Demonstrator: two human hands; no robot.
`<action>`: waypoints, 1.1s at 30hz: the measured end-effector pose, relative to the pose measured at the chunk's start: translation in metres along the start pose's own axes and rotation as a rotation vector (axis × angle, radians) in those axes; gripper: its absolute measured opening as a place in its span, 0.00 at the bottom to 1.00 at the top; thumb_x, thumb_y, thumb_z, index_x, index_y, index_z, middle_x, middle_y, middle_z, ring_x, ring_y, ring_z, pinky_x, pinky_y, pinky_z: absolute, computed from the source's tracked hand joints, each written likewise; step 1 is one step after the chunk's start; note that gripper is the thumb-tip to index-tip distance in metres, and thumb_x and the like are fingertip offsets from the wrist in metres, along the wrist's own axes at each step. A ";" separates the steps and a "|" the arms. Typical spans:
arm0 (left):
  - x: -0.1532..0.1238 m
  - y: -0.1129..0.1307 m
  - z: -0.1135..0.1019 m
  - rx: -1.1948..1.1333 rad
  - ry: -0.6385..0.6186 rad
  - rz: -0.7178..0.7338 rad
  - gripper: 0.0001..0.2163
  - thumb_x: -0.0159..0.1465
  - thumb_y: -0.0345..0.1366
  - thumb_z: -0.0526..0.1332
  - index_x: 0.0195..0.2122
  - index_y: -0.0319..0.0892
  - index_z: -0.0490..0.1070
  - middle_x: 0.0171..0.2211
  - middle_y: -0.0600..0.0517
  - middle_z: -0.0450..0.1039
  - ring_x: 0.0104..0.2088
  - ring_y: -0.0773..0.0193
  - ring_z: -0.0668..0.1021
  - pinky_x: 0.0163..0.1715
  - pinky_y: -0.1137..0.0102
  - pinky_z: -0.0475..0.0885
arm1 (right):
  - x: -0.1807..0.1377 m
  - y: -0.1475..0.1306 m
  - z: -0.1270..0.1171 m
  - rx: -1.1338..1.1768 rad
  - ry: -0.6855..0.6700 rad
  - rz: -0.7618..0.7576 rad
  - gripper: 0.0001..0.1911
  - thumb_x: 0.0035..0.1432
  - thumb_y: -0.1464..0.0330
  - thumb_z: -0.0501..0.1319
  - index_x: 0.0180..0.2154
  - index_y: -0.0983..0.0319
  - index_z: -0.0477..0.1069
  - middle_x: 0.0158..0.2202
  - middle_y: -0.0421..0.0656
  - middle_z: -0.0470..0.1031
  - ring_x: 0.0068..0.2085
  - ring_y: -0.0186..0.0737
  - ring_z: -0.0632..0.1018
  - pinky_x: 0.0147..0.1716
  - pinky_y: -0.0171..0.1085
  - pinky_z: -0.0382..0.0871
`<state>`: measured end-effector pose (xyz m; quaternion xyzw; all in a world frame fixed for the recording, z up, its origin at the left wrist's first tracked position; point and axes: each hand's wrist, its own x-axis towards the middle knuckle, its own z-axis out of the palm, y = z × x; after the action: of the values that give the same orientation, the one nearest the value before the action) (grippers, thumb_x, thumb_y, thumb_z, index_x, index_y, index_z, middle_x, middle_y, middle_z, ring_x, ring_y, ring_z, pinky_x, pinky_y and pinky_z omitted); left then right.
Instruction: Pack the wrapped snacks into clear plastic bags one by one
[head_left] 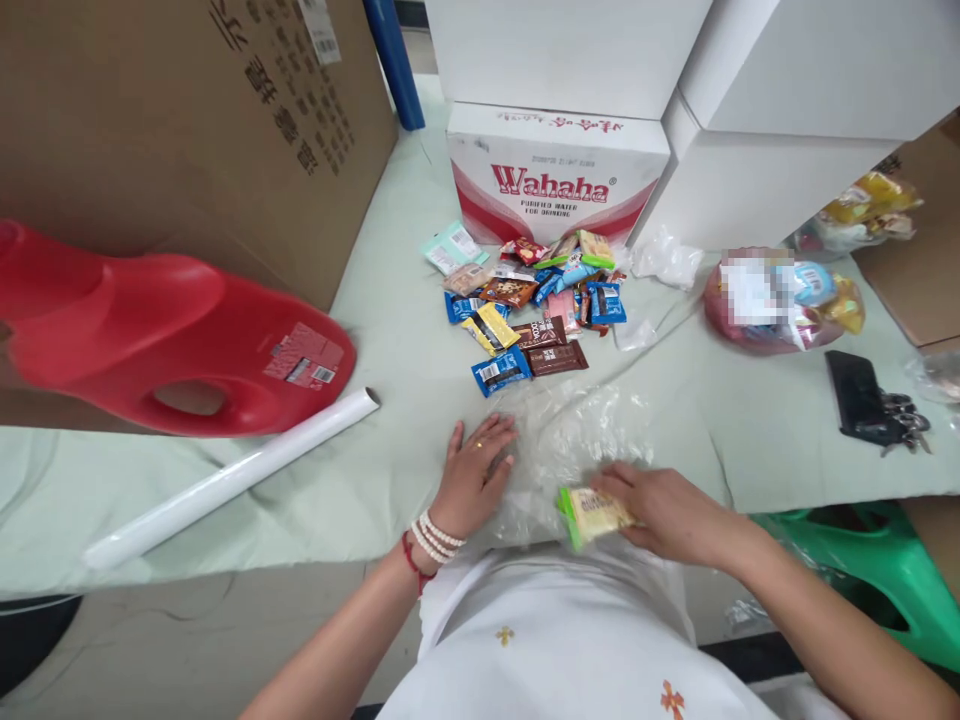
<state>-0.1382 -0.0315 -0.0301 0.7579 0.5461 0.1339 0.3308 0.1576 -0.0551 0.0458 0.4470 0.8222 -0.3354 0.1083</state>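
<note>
My right hand (667,510) grips a small snack packet (596,515), pale yellow with a bright green end, near the table's front edge. Beneath it lies a clear plastic bag (592,425), crumpled and flat on the cloth. My left hand (476,475) rests on the bag's left side with its fingers stretched out. Beyond the bag is a loose pile of wrapped snacks: a blue packet (501,371), a brown packet (556,358), a yellow packet (491,328) and several others. A pale green packet (455,248) lies at the pile's back left.
A white roll (232,480) and a large red jug (187,340) lie to the left, by a cardboard box (187,120). A Wahaha carton (559,180) stands behind the pile. A filled bag (784,300), a black wallet-like item (862,398) and keys (911,425) lie right.
</note>
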 end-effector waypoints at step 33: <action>-0.042 -0.029 -0.015 0.307 -0.128 0.146 0.51 0.60 0.46 0.67 0.76 0.45 0.35 0.75 0.34 0.44 0.74 0.40 0.54 0.68 0.34 0.34 | 0.051 -0.025 -0.009 -0.257 0.082 0.111 0.28 0.62 0.72 0.58 0.64 0.57 0.62 0.55 0.50 0.71 0.38 0.45 0.81 0.33 0.38 0.68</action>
<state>-0.1837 -0.0594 -0.0310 0.8441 0.4814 0.0240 0.2349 0.1089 -0.0248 0.0395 0.4875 0.8361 -0.2023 0.1494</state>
